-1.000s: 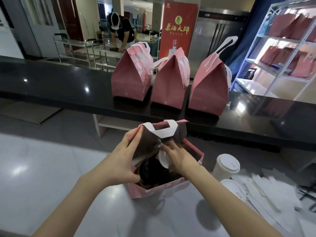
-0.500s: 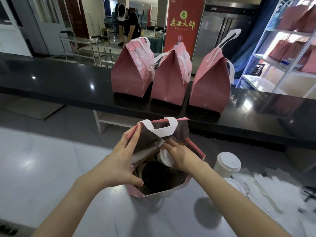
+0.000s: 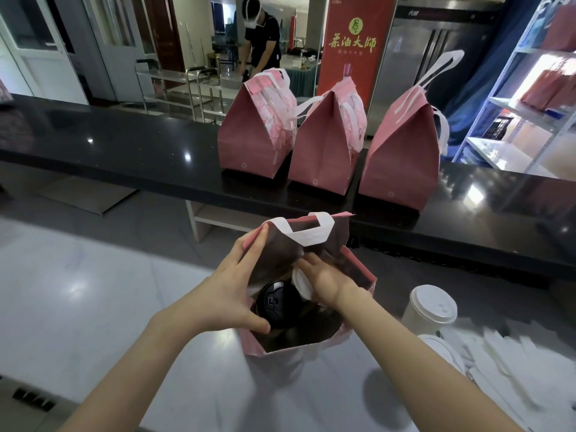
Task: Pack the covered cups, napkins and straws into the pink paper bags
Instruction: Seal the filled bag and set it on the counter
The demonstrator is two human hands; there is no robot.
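The right hand point(image 3: 324, 282) has sunk a little deeper into the open pink paper bag point(image 3: 363, 277), bringing the white-lidded paper cup point(image 3: 300, 283) down beside the black-lidded cup point(image 3: 277, 302) that stands at the near left inside. Its fingers are curled over the white lid, grasping it; the cup is not yet let go. The left hand point(image 3: 227, 291) stays spread against the bag's left wall, fingers straight, thumb at the near rim, holding the mouth wide. By my judgement this bag is getting its second cup, with napkins and straws yet to go in.

Counted: three closed pink paper bags point(image 3: 321, 151) stand in a row on the glossy black counter point(image 3: 124, 145) at the far side. One bag is open on the pale worktop point(image 3: 93, 291), with two cups in it. To its right stands one spare white-lidded cup point(image 3: 431, 307), and nearer lies a second white lid point(image 3: 439, 350), only partly seen. The heap of white napkins and paper-wrapped straws point(image 3: 514, 363) at the near right is too jumbled to count.
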